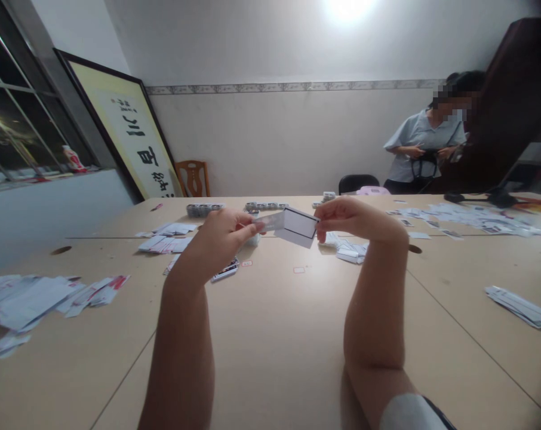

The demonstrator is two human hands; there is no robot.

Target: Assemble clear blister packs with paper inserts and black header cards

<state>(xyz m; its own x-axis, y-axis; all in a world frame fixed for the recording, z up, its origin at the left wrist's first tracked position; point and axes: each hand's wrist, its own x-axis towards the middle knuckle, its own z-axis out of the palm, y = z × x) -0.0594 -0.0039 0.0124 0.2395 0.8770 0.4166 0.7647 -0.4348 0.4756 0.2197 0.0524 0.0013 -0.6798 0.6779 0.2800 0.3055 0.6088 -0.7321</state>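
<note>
Above the middle of the table, my right hand (pixel 353 220) pinches the right edge of a white card with a black border line (pixel 301 222). My left hand (pixel 221 239) is closed on a greyish, see-through strip that looks like a plastic sleeve (pixel 273 222). The sleeve meets the card's left side; whether the card sits inside it I cannot tell. Below my left hand lies a small stack of cards (pixel 224 273), partly hidden by the wrist. A pile of white slips (pixel 349 251) lies behind my right forearm.
White papers (pixel 33 298) spread over the left side, with more paper stacks (pixel 167 239) behind. Small grey stacks (pixel 203 210) line the far edge. Loose papers (pixel 467 218) and a folded bundle (pixel 521 307) lie at right. A person (pixel 425 143) stands beyond the table.
</note>
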